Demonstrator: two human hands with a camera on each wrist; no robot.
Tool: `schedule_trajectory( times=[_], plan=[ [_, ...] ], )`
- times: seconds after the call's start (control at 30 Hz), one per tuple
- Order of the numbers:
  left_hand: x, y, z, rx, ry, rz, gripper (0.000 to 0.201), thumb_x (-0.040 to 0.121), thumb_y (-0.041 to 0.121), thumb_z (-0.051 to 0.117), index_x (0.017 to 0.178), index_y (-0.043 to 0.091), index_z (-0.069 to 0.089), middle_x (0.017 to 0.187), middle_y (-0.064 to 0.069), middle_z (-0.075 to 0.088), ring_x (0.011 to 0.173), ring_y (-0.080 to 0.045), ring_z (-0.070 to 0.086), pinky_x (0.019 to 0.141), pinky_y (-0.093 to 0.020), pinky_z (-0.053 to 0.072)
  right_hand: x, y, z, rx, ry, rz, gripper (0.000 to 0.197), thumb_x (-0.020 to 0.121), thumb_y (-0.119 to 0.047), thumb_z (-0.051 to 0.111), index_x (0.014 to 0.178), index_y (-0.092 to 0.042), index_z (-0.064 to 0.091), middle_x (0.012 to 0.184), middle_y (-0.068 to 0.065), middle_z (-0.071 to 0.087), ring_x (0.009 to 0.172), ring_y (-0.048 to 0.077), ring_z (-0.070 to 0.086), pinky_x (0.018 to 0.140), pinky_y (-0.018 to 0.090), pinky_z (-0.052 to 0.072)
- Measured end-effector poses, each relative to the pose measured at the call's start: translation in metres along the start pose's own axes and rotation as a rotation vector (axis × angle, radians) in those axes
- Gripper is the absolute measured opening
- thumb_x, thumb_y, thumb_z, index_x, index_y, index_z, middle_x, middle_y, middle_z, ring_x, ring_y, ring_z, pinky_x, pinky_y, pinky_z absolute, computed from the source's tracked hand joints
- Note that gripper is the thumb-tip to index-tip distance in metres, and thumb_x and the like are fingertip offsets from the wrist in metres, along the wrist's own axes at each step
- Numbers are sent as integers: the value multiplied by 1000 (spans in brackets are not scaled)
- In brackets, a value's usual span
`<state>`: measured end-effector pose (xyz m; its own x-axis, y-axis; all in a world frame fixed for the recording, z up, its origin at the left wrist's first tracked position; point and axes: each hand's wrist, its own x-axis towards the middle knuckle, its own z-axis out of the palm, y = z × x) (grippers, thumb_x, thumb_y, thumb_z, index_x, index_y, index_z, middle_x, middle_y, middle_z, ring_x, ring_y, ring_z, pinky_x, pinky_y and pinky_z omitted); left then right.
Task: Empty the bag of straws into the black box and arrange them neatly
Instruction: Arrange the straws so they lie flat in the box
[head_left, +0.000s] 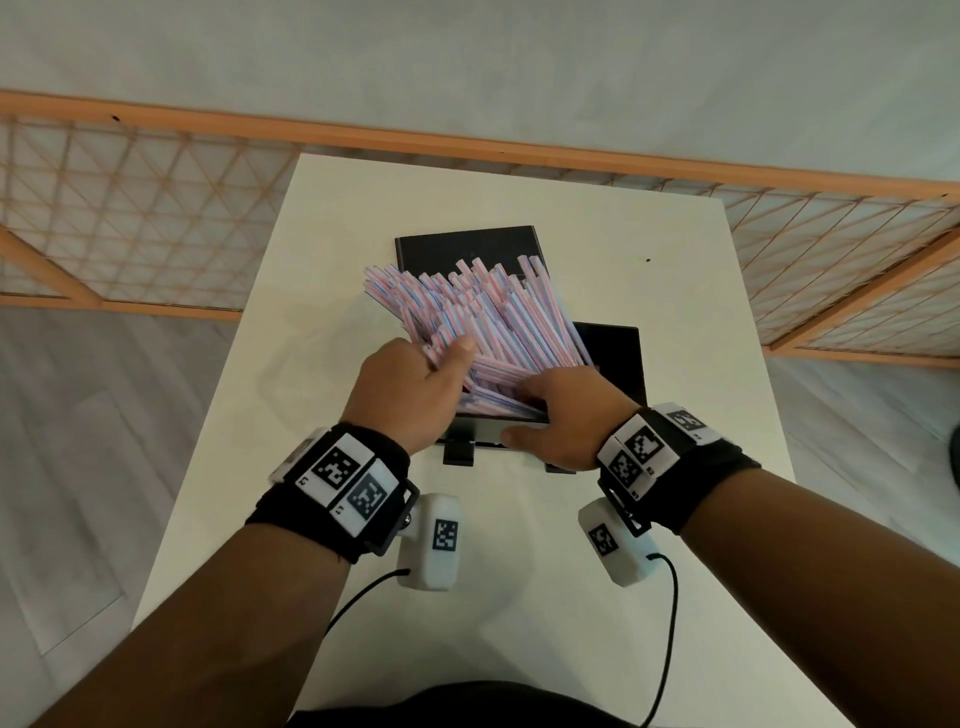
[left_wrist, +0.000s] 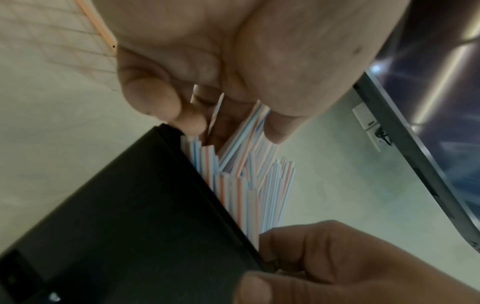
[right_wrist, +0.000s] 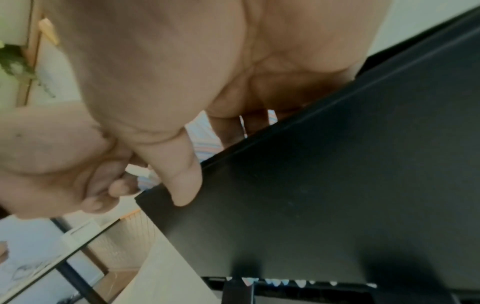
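Note:
A black box (head_left: 618, 364) stands in the middle of the white table (head_left: 311, 312), and its raised back panel (head_left: 457, 248) shows behind it. Many pink, blue and white striped straws (head_left: 498, 312) fan up out of it, leaning away and to the left. My left hand (head_left: 441, 358) grips a bunch of straws at the box's left side; in the left wrist view its fingers (left_wrist: 192, 121) pinch the straws (left_wrist: 249, 185) against the box wall (left_wrist: 116, 205). My right hand (head_left: 535, 410) holds the near wall, thumb (right_wrist: 187, 185) outside on the box (right_wrist: 337, 185), fingers inside on the straws.
A wooden lattice screen (head_left: 156, 208) runs behind the table's far edge. Grey floor lies on both sides. Two small black tabs (head_left: 458, 452) stick out under the box's near wall. Black cables (head_left: 670, 623) hang from the wrist cameras over the table's near part.

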<state>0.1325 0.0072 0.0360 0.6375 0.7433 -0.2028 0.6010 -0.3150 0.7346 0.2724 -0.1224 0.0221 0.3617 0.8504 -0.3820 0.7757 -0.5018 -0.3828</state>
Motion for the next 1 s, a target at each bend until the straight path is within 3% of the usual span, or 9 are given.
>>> schedule_trajectory(
  times=[0.17,0.23,0.43,0.53,0.63,0.73,0.83,0.9,1.0],
  plan=[
    [0,3,3,99,-103,-40,62,100,65,35,75,16,64,78,-6,66,82,-30,60,77,-35,48,2,-8,3,59,-102,-2,56,78,-60,65,122,-26,58,102,-5,65,92,17,60,78,29,49],
    [0,4,1,171,-157,-52,66,98,69,29,76,17,64,82,-7,66,85,-31,61,82,-38,50,6,-9,2,31,-150,22,52,79,-60,66,116,-24,58,99,-3,64,90,19,61,74,29,49],
    [4,2,-8,-41,-116,-27,64,98,60,47,56,12,46,51,-4,51,57,-31,60,65,-45,55,16,-15,-1,-2,-253,39,51,82,-58,65,113,-19,55,95,-2,60,85,21,60,72,30,47],
    [0,-1,-12,-129,-32,-2,65,97,58,52,59,5,48,53,-18,55,57,-36,64,66,-48,59,22,-14,-4,-39,-274,51,42,82,-60,64,99,-23,53,95,-2,60,90,22,59,75,31,46],
    [-3,-7,-13,-92,153,62,63,92,64,55,61,10,46,55,-9,54,60,-32,59,64,-37,51,26,-15,0,-63,-286,67,43,81,-62,63,94,-22,56,93,-1,61,88,21,60,74,30,47],
    [2,-18,-13,-145,287,-110,64,75,76,66,83,16,46,77,-4,61,69,-29,62,63,-37,54,31,-15,4,-86,-270,86,50,79,-65,63,101,-20,61,94,1,64,86,21,62,75,32,51],
    [4,-22,-11,-228,151,-315,78,62,79,74,105,20,46,95,-4,66,76,-25,68,56,-39,60,33,-16,6,-118,-264,97,53,78,-65,64,102,-17,62,91,2,64,82,20,62,73,32,52],
    [6,-21,-5,-198,72,-248,66,66,71,78,105,23,56,93,3,70,78,-21,70,55,-36,59,32,-18,5,-80,-275,64,53,78,-61,66,108,-18,62,96,2,65,87,22,63,78,33,53],
    [6,-10,0,-67,72,-51,35,80,58,73,94,26,71,86,10,73,86,-16,70,75,-29,54,30,-18,2,9,-272,13,55,80,-54,68,122,-21,60,105,1,65,94,21,62,84,34,51]
  ],
)
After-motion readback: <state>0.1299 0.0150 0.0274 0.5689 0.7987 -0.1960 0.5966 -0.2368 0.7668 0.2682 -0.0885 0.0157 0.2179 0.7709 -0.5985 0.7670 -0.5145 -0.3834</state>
